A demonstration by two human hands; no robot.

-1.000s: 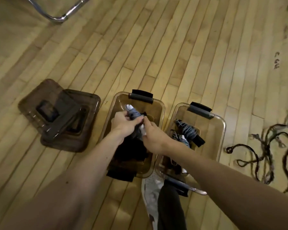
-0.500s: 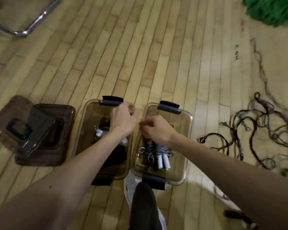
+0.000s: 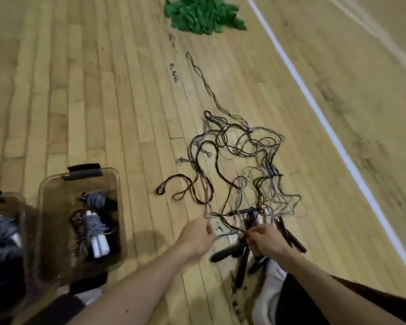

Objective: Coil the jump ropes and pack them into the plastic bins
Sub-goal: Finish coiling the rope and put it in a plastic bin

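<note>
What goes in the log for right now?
left hand: pinches rope | right hand: grips handles | tangle: on floor | bin: holds coils

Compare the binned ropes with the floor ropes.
Binned ropes are wound into tight bundles; floor ropes sprawl tangled. Binned ropes lie untouched in a clear bin; floor ropes are gripped at the near end by the left hand and right hand. Both mix grey and dark cord.

On the floor (image 3: 103, 90) at left, two bins side by side: outer bin (image 3: 22, 214) at the frame edge, inner bin (image 3: 117, 195) right of it, coiled ropes (image 3: 93, 227) in both; further right, rope tangle (image 3: 232, 160); at its near edge, left hand (image 3: 195, 238) and right hand (image 3: 265, 239), both gripping strands; far beyond, a heap (image 3: 202, 15); painted line (image 3: 314, 109) right of all.
</note>
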